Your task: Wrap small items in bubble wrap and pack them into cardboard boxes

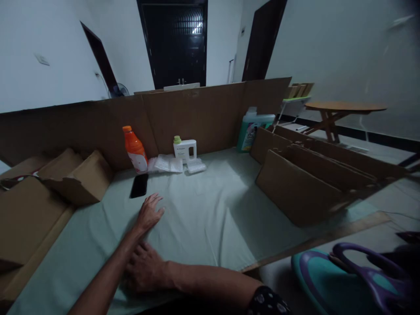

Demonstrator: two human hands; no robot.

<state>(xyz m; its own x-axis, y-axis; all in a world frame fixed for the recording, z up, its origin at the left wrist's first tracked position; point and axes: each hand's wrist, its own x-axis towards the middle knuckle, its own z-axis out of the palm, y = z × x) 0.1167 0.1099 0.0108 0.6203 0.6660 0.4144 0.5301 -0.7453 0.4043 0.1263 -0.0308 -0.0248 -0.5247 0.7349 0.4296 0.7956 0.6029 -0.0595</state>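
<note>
Over pale green cloth (193,223), facing a dark door (175,48), left fingers (152,199) spread; right fingers (141,250), I cannot tell.

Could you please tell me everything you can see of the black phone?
The black phone is a slim, dark rectangle with no lit display showing. It lies flat on the pale green cloth, in front of the orange bottle and close to the left hand, which does not hold it. Finer details cannot be made out.

Green cloth (193,214) cropped by the bottom edge, print (181,149) on white bottle (193,147) too small for reading
</note>
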